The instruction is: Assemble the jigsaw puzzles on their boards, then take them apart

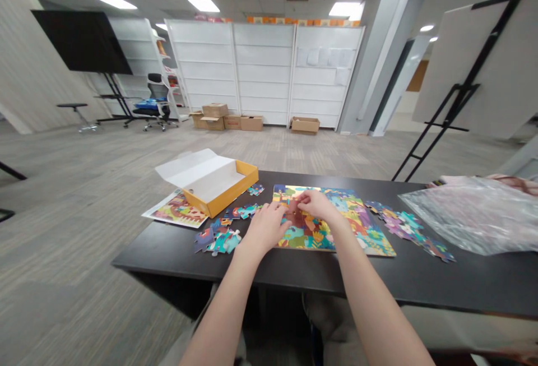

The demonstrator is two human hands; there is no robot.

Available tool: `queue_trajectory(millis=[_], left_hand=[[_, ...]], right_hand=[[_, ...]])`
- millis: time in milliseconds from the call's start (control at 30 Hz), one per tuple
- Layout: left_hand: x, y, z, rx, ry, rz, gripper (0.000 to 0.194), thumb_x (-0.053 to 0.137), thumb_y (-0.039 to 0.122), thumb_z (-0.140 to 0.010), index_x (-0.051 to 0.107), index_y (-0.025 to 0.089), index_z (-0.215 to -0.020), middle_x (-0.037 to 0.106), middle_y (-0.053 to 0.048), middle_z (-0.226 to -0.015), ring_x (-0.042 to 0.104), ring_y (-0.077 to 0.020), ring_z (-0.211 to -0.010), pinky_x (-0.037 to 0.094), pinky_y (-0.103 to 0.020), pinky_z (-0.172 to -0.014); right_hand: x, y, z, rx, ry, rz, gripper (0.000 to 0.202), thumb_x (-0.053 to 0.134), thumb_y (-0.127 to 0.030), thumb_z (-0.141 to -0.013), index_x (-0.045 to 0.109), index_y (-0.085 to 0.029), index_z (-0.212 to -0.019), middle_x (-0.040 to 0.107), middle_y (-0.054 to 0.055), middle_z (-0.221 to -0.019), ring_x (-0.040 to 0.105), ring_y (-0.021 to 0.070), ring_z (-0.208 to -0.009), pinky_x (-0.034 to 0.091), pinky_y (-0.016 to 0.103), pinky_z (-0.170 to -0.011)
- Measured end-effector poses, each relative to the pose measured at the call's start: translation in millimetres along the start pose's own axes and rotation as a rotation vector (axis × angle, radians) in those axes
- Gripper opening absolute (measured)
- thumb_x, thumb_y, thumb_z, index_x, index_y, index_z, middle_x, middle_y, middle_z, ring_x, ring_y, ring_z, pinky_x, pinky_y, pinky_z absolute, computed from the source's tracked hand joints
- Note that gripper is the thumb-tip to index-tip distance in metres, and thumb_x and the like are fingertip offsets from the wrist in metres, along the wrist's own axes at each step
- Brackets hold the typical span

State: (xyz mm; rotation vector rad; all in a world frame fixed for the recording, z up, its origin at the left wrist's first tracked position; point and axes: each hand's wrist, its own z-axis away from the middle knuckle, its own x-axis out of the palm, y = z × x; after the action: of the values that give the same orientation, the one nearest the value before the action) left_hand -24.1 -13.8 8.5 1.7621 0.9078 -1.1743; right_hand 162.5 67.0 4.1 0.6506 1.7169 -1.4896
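A colourful jigsaw puzzle (340,209) lies on the dark table (294,270). My left hand (269,225) rests over its left edge with the fingers spread. On the puzzle's upper left part, my right hand (316,204) has its thumb and fingers pinched together; whatever is between them is too small to make out. Loose puzzle pieces (225,240) are scattered left of the puzzle, and more loose pieces (412,226) lie along its right side.
An open yellow box (231,192) with a white inside stands at the table's left, partly over a printed sheet (180,209). Clear plastic bags (483,214) lie at the right. Behind are cardboard boxes (252,123) and white shelves.
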Motion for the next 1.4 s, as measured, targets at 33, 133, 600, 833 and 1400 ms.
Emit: queue_trajectory(millis=[33, 133, 600, 833, 1400], left_hand=[[0.9, 1, 0, 0.004, -0.001, -0.010, 0.032, 0.058, 0.033, -0.094, 0.065, 0.021, -0.122, 0.064, -0.010, -0.125, 0.059, -0.0284, -0.109, 0.049, -0.039, -0.093], [2.7, 2, -2, 0.017, -0.021, -0.023, 0.031, 0.055, 0.034, -0.095, 0.066, 0.023, -0.122, 0.063, -0.008, -0.129, 0.057, -0.0288, -0.110, 0.048, -0.040, -0.095], [4.6, 0, -3, 0.042, -0.032, -0.030, 0.028, 0.053, 0.036, -0.096, 0.070, 0.025, -0.116, 0.066, -0.009, -0.122, 0.056, -0.0280, -0.109, 0.047, -0.042, -0.099], [5.4, -1, -2, 0.045, -0.010, 0.019, 0.030, 0.055, 0.034, -0.095, 0.069, 0.021, -0.118, 0.066, -0.009, -0.126, 0.057, -0.0281, -0.110, 0.047, -0.041, -0.100], [-29.8, -99, 23, -0.479, 0.067, 0.114, 0.033, 0.061, 0.031, -0.088, 0.066, 0.022, -0.119, 0.072, -0.005, -0.122, 0.066, -0.0234, -0.116, 0.048, -0.032, -0.101]], right_hand=[[0, 0, 0, -0.001, 0.005, 0.012, 0.021, 0.065, -0.010, -0.075, 0.073, -0.015, -0.093, 0.075, 0.005, -0.082, 0.069, 0.0163, -0.073, 0.047, 0.022, -0.061], [0, 1, 3, -0.010, 0.027, 0.049, 0.025, 0.069, -0.015, -0.073, 0.072, -0.015, -0.098, 0.074, 0.005, -0.084, 0.067, 0.0182, -0.074, 0.046, 0.024, -0.063], [-1, -1, 9, -0.137, -0.031, 0.072, 0.017, 0.070, -0.011, -0.077, 0.076, -0.022, -0.089, 0.074, 0.001, -0.083, 0.067, 0.0160, -0.078, 0.048, 0.023, -0.072], [-4, -1, 14, -0.205, -0.039, 0.076, 0.017, 0.070, -0.015, -0.078, 0.077, -0.022, -0.092, 0.075, 0.003, -0.087, 0.067, 0.0176, -0.080, 0.049, 0.025, -0.074], [-59, 9, 61, -0.138, 0.296, 0.009, 0.016, 0.063, -0.029, -0.086, 0.074, -0.020, -0.094, 0.076, 0.005, -0.087, 0.065, 0.0185, -0.072, 0.046, 0.029, -0.069]])
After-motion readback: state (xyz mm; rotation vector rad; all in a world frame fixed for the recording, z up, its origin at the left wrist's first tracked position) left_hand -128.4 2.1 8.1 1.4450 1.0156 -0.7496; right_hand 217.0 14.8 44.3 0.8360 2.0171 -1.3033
